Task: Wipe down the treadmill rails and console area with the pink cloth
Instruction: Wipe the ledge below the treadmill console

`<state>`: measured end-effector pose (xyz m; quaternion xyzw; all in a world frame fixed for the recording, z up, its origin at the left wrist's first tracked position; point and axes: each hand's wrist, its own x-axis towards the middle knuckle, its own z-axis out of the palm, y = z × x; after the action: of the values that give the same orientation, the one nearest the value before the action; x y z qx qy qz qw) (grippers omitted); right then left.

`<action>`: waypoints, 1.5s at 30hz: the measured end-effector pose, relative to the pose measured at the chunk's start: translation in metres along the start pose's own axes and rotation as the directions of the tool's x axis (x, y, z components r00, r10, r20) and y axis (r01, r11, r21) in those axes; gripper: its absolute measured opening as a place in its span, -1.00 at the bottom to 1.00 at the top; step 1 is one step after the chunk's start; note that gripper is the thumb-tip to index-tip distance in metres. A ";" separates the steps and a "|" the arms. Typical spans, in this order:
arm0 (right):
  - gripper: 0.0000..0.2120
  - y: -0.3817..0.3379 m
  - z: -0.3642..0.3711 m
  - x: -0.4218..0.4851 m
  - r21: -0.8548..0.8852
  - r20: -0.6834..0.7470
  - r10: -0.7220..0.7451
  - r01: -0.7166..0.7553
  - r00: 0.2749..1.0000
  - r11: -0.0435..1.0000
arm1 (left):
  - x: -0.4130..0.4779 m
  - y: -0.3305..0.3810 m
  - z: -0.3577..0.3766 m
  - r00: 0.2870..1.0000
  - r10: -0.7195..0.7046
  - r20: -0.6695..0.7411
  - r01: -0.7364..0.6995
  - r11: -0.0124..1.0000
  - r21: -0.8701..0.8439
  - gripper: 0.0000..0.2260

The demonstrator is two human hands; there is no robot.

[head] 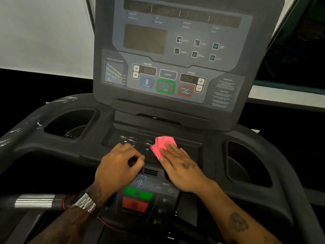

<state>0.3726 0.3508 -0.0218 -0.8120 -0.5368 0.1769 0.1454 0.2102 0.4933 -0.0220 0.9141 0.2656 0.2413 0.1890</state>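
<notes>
- Right hand [179,166] lies flat, palm down, with its fingers straight and close together. The fingertips press on the pink cloth [162,144].
- The pink cloth is bunched, partly under the right fingertips and sticking out past them and to their left. It sits on the shallow centre tray [190,147] below the treadmill console [167,59].
- Left hand [119,166] has its knuckles up and fingers curled tight, with the thumb tip against the forefinger. There is a dark patch inside the curl, and I cannot tell whether it holds anything.
- The left hand rests on the tray's front edge, just beside the right hand and not touching the cloth.
- Crinkled shiny film [135,140] lies on the tray just beyond the left fingers, reaching up to the cloth.
- Vent slots [149,172] sit between the two hands, below the fingers.
- Fan button [140,182], green button [138,193] and red button [134,205] are stacked toward the wrists, between the forearms.
- Metal wristwatch [86,204] is on the left wrist.
- Cup holder [70,124] is far left of the left fingers, and another cup holder [246,164] is to the right of the right hand.
- Left rail [26,132] curves off at the far left and has film scraps on it.
</notes>
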 end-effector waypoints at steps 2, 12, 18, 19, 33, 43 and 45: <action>-0.54 -0.013 -0.002 0.020 0.064 0.104 -0.025 0.019 0.994 0.998 | -0.001 0.000 0.000 1.000 0.021 0.010 -0.021 1.000 -0.016 -0.79; -0.71 -0.022 -0.030 0.025 0.500 -0.220 0.173 -0.041 0.960 0.865 | 0.033 -0.019 -0.013 0.990 0.096 0.100 -0.039 0.884 -0.466 -0.85; -0.69 0.036 -0.011 -0.038 0.375 -0.517 0.528 -0.376 0.674 0.847 | 0.096 -0.028 0.004 0.609 0.658 0.443 -0.494 0.751 -0.438 -0.69; -0.66 0.040 -0.001 -0.045 0.343 -0.523 0.522 -0.395 0.674 0.852 | 0.101 -0.027 0.012 0.553 0.677 0.486 -0.536 0.735 -0.415 -0.69; -0.43 0.053 0.028 -0.048 0.122 -0.472 0.483 -0.488 0.737 0.864 | 0.118 0.040 0.079 0.542 0.695 0.473 -0.574 0.717 -0.396 -0.76; -0.45 0.049 0.030 -0.047 0.093 -0.522 0.528 -0.570 0.670 0.816 | 0.128 -0.066 0.001 0.503 0.583 0.639 -0.489 0.801 -0.345 -0.75; -0.45 0.049 0.031 -0.047 0.089 -0.536 0.521 -0.570 0.664 0.817 | 0.125 -0.082 -0.014 0.549 0.537 0.641 -0.475 0.831 -0.290 -0.77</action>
<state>0.3818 0.2902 -0.0639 -0.9564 -0.2130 -0.0459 0.1947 0.2630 0.6325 -0.0066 0.9633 -0.1111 -0.0680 0.2345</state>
